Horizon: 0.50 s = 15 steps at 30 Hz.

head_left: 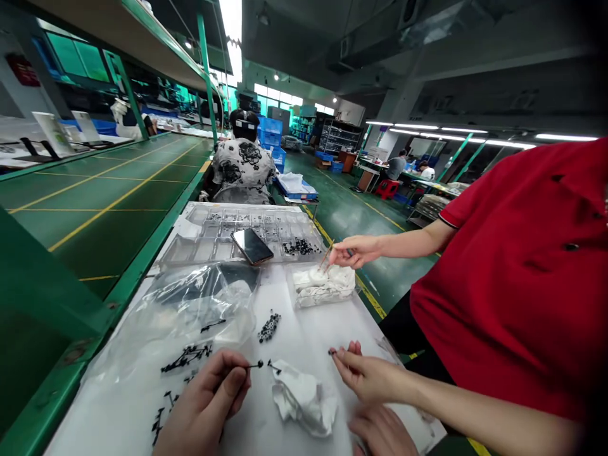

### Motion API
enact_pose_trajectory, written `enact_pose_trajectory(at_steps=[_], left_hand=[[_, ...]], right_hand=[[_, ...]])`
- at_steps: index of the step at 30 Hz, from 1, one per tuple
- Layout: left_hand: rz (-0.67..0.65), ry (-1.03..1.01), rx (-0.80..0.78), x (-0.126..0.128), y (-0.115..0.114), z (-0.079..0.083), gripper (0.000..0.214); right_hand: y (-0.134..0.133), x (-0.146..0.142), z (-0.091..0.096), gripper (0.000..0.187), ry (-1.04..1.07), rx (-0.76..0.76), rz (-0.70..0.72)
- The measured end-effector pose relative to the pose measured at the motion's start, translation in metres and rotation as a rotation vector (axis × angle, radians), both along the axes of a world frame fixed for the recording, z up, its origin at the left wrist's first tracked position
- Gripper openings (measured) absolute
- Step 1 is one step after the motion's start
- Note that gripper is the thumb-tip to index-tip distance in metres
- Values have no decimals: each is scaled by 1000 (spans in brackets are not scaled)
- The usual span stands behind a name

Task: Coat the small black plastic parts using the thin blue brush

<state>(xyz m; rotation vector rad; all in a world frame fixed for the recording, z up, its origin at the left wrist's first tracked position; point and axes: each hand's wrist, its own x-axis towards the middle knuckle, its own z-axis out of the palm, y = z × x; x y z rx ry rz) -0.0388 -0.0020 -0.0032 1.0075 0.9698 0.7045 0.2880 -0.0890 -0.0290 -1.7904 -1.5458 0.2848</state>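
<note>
Along the left edge of the white-topped desk (pixel 102 415) lies a clear plastic bag (pixel 199 310), with thin black parts (pixel 186 358) scattered on and beside it. Just right of them, near the desk's front edge, the person's left hand (pixel 202 405) pinches a small black part (pixel 256 365), a thin stem with a round head, between thumb and fingertips. Past it, toward the middle of the desk, sits a small heap of black ringed pieces (pixel 268 327), and at the far edge a compartment tray (pixel 304 237) holds more black pieces, with a smartphone (pixel 251 246) lying across it. A crumpled white cloth (pixel 304 399) lies just right of the held part. Further right, a co-worker's hand (pixel 354 251) pinches tweezers (pixel 327 254) above a clear box of white cloth (pixel 323 286), and the co-worker's other hand (pixel 365 373) pinches a tiny dark piece. The person's right hand (pixel 382 434) sits at the bottom edge, fingers loosely curled; whether they hold anything cannot be told.
</note>
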Motion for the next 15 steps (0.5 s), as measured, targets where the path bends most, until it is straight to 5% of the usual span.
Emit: enact_pose_trajectory(at_steps=[4,8,12,15], left_hand=[[95,-102,-27,-4,6,1,48],[226,-220,-47,-12,15,-1,46],[257,-238,-53,-15,16,0,45],[241,-233,-56,-14,15,1,43]], right_hand=[[26,-5,-6,29,-166,-16,215],[-10,-31,-2,22,-165,-44,381],[-56,-67,14,14,-139,-37,250],[-58,-74,27,12,-119,-22,95]])
